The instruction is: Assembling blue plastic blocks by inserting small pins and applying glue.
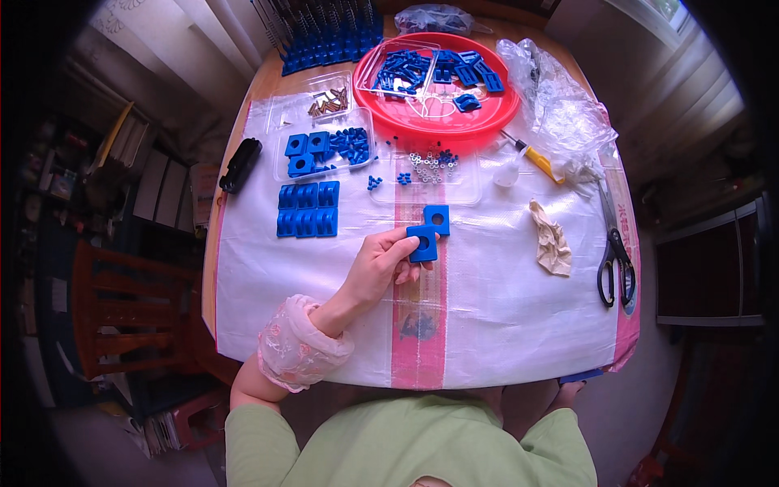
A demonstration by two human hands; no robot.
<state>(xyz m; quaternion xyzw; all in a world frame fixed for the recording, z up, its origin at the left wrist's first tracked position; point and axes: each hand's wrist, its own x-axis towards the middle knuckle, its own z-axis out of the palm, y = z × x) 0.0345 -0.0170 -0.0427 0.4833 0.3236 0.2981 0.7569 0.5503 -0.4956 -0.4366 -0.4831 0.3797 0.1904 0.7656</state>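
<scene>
Fingers of left hand pinched closed on a blue square block with centre hole, held just above the white sheet near tabletop centre. Second identical block lies touching it on the far side. Row of blue clips sits toward the left edge, scissors by the right edge, red tray of blue parts at the far edge. Right hand hangs below the near edge, grip state unclear.
</scene>
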